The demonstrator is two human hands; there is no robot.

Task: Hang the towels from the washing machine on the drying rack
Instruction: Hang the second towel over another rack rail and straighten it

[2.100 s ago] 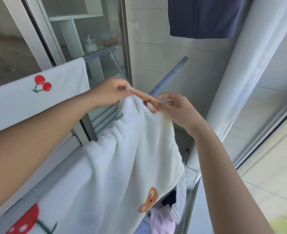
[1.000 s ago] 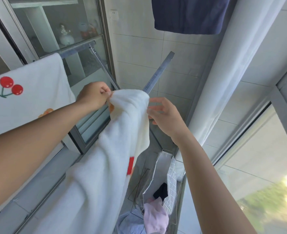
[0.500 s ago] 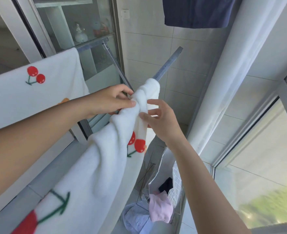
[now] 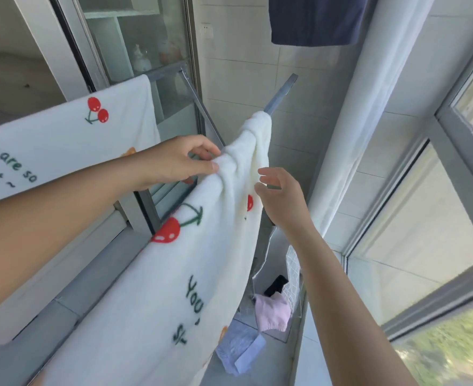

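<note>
A white towel with red cherries and green lettering drapes over the near grey bar of the drying rack, bunched at its far end. My left hand pinches the bunched fold on the left side. My right hand hovers just right of the towel, fingers spread, holding nothing. A second white cherry towel hangs flat over the rack's far bar at the left.
A dark blue garment hangs overhead. A white curtain falls along the right, beside a window frame. Below, a wire basket holds a pink item, a black item and blue cloth. Glass sliding doors stand behind the rack.
The towel has been slid further along the bar and spread out. My right hand has let go of it and opened; my left hand still pinches the fold.
</note>
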